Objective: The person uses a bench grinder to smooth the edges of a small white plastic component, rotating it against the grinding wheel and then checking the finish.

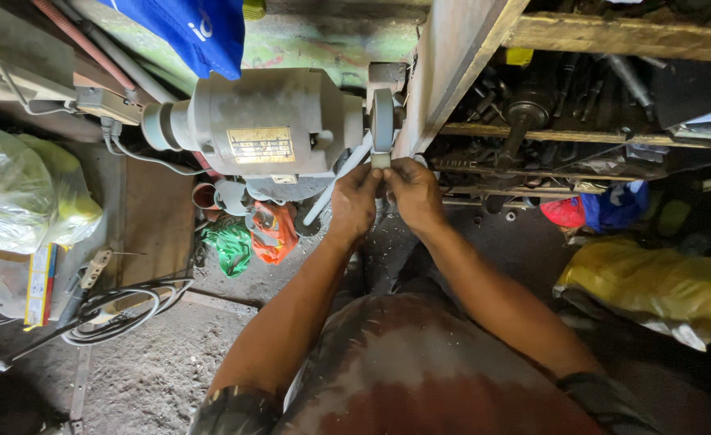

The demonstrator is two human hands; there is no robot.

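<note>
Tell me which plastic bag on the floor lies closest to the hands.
The orange bag, just left of the left hand, beside the green bag; the yellow bags lie farther out.

Grey bench grinder, blue cloth, green bag, orange bag, yellow sack

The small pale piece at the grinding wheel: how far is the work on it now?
In hand: both hands, left hand and right hand, pinch the small pale piece against the lower edge of the grinding wheel of the bench grinder. Done: the piece is already brought to the wheel. Left: cannot tell; the ground face is hidden, and no finished pieces show.
</note>
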